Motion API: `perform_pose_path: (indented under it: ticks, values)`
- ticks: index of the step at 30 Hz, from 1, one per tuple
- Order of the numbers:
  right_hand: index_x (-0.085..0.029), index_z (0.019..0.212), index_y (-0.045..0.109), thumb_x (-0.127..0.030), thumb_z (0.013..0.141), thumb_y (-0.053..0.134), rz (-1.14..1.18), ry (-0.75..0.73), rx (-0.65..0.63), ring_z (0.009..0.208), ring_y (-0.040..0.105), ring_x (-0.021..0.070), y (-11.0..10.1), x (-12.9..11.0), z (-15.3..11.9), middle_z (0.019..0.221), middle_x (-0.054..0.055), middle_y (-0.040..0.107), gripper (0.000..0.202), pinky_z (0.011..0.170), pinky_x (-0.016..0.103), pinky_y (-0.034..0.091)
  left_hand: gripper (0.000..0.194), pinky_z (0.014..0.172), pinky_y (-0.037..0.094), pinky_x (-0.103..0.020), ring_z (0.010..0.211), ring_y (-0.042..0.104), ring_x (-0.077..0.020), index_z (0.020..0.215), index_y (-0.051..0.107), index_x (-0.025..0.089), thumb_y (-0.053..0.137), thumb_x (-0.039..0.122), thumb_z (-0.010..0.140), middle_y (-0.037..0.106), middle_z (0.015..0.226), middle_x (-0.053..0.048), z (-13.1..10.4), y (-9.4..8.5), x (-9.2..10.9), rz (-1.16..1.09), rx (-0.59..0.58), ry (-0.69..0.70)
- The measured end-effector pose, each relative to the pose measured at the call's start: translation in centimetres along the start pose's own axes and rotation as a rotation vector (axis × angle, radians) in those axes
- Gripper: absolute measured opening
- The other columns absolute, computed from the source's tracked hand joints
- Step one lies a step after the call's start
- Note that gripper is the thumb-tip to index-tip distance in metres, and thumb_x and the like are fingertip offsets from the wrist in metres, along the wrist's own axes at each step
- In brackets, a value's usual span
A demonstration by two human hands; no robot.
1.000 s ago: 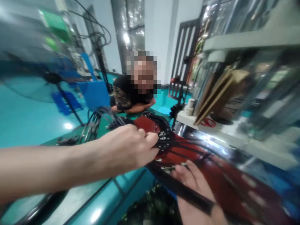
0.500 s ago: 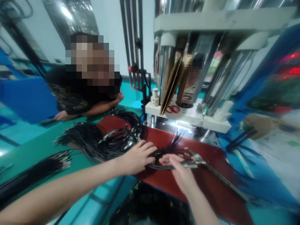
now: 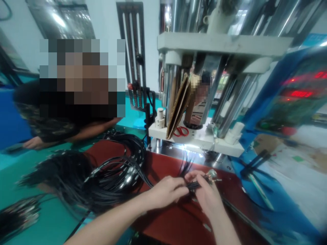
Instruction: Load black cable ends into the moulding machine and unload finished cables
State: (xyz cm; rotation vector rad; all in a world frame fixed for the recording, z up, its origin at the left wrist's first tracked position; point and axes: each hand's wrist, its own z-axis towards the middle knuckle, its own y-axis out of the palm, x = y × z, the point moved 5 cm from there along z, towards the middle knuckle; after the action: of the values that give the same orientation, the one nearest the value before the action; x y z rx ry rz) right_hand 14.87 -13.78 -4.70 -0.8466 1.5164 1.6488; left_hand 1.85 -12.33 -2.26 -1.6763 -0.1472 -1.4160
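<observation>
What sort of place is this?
It looks like a factory or workshop: there's a big pale machine with metal columns, a panel with glowing red digits, and a heap of black cables.

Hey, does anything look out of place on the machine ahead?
Possibly the cardboard: it leans tilted by the machine's metal columns, with red loops, perhaps scissor handles, on the white plate beside it. Loose items there look odd.

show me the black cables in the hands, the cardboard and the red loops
black cables (image 3: 193, 185): head view, stretch between left hand (image 3: 168, 190) and right hand (image 3: 206, 191)
cardboard (image 3: 178, 109): head view, middle of its leaning sheets
red loops (image 3: 181, 131): head view, where they meet
</observation>
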Motion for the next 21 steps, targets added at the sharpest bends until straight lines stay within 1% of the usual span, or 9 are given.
perform_pose_path:
  ticks: [2, 5, 7, 10, 11, 13, 15, 18, 21]
  values:
    - [-0.017, 0.080, 0.065, -0.033, 0.081, 0.055, 0.003, 0.022, -0.001, 0.082, 0.056, 0.0186, 0.3, -0.2, 0.4, 0.081, 0.005, 0.064, 0.019, 0.081, 0.034, 0.041, 0.033, 0.051, 0.036, -0.016, 0.049, 0.049, -0.0068, 0.067, 0.050, 0.015, 0.043, 0.045, 0.082, 0.053, 0.053, 0.003, 0.0, -0.2, -0.1, -0.035, 0.022, -0.008]
    - [-0.017, 0.086, 0.065, -0.038, 0.083, 0.050, 0.002, 0.030, -0.023, 0.083, 0.056, 0.0192, 1.1, -0.6, 1.0, 0.084, 0.007, 0.064, 0.026, 0.081, 0.033, 0.042, 0.039, 0.043, 0.034, -0.017, 0.041, 0.048, -0.0066, 0.066, 0.047, 0.015, 0.035, 0.048, 0.083, 0.055, 0.054, 0.001, 0.6, 0.1, -1.0, -0.269, -0.038, -0.104]
    - [-0.018, 0.092, 0.065, -0.040, 0.083, 0.049, -0.024, 0.051, -0.042, 0.076, 0.057, 0.0178, 1.7, -0.7, 1.4, 0.088, 0.007, 0.064, 0.029, 0.067, 0.030, 0.046, 0.042, 0.040, 0.035, -0.017, 0.042, 0.050, -0.0077, 0.072, 0.048, 0.014, 0.033, 0.052, 0.083, 0.059, 0.061, -0.002, 1.4, 0.2, -1.1, -0.469, -0.068, -0.137]
    - [-0.021, 0.106, 0.061, -0.045, 0.083, 0.048, -0.131, 0.109, -0.082, 0.055, 0.055, 0.0142, 2.4, -0.2, 1.8, 0.093, 0.007, 0.064, 0.036, 0.046, 0.026, 0.043, 0.042, 0.043, 0.040, -0.019, 0.046, 0.054, -0.0086, 0.082, 0.050, 0.013, 0.034, 0.051, 0.083, 0.060, 0.067, -0.003, 2.9, -0.2, -0.4, -0.614, -0.066, -0.077]
    - [-0.022, 0.109, 0.059, -0.046, 0.082, 0.048, -0.167, 0.110, -0.086, 0.057, 0.056, 0.0145, 2.5, -0.1, 1.9, 0.096, 0.008, 0.063, 0.038, 0.049, 0.027, 0.045, 0.039, 0.042, 0.040, -0.018, 0.045, 0.053, -0.0081, 0.085, 0.050, 0.013, 0.036, 0.050, 0.082, 0.059, 0.066, -0.002, 3.2, -0.2, 0.0, -0.622, -0.104, -0.053]
    - [-0.024, 0.111, 0.059, -0.044, 0.081, 0.051, -0.203, 0.095, -0.089, 0.079, 0.059, 0.0178, 2.2, -0.2, 2.0, 0.106, 0.008, 0.060, 0.036, 0.072, 0.032, 0.048, 0.034, 0.037, 0.036, -0.016, 0.038, 0.047, -0.0063, 0.090, 0.050, 0.014, 0.045, 0.045, 0.080, 0.056, 0.057, 0.001, 3.7, 0.2, 0.3, -0.614, -0.203, -0.040]
    - [-0.026, 0.114, 0.056, -0.040, 0.080, 0.055, -0.155, 0.084, -0.105, 0.103, 0.052, 0.0208, 1.7, -1.0, 2.3, 0.117, 0.007, 0.055, 0.037, 0.092, 0.038, 0.038, 0.029, 0.032, 0.029, -0.014, 0.033, 0.041, -0.0049, 0.088, 0.050, 0.013, 0.052, 0.040, 0.076, 0.050, 0.049, 0.005, 3.8, 0.7, 0.0, -0.604, -0.266, -0.078]
    - [-0.031, 0.123, 0.046, -0.044, 0.081, 0.051, -0.042, -0.004, -0.094, 0.113, 0.045, 0.0235, 0.6, -3.4, 3.2, 0.125, 0.006, 0.050, 0.045, 0.097, 0.045, 0.031, 0.023, 0.030, 0.026, -0.014, 0.032, 0.037, -0.0042, 0.077, 0.051, 0.012, 0.052, 0.036, 0.074, 0.045, 0.044, 0.006, 3.9, 1.5, -1.4, -0.600, -0.236, -0.185]
    - [-0.028, 0.118, 0.052, -0.042, 0.084, 0.047, -0.297, -0.135, -0.070, 0.116, 0.042, 0.0227, 0.5, -5.8, 4.4, 0.123, 0.005, 0.051, 0.037, 0.101, 0.043, 0.026, 0.018, 0.030, 0.028, -0.015, 0.032, 0.039, -0.0048, 0.069, 0.051, 0.013, 0.053, 0.031, 0.070, 0.050, 0.047, 0.004, 4.1, 2.2, -2.2, -0.586, -0.222, -0.256]
